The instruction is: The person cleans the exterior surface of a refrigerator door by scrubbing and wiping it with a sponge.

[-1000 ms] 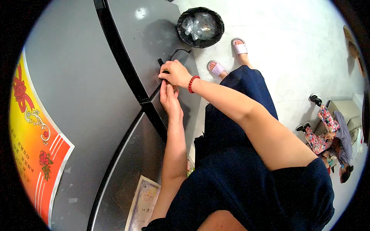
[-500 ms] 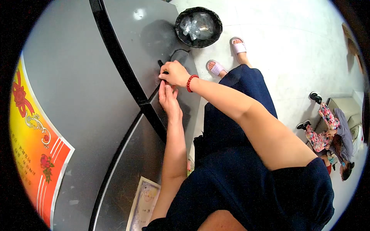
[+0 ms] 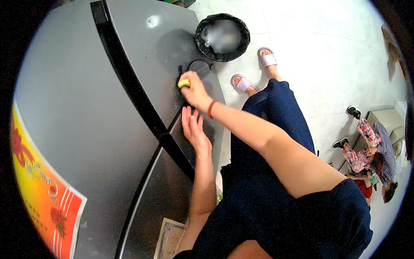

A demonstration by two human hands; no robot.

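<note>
Near the grey panel point(image 3: 151, 52), a yellow-green piece point(image 3: 184, 83) (likely light, perhaps soft) is clasped by the right hand point(image 3: 196, 93), best held mid-length, while the left hand point(image 3: 197, 134) is held open.

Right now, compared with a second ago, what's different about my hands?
Your right hand has moved up the picture from your left fingertips, and a small yellow-green object now shows in its grip; where it came from can't be seen. Your left hand no longer meets the right, its fingers more spread. The view has shifted slightly; the bin and your slippered feet look unmoved.
</note>
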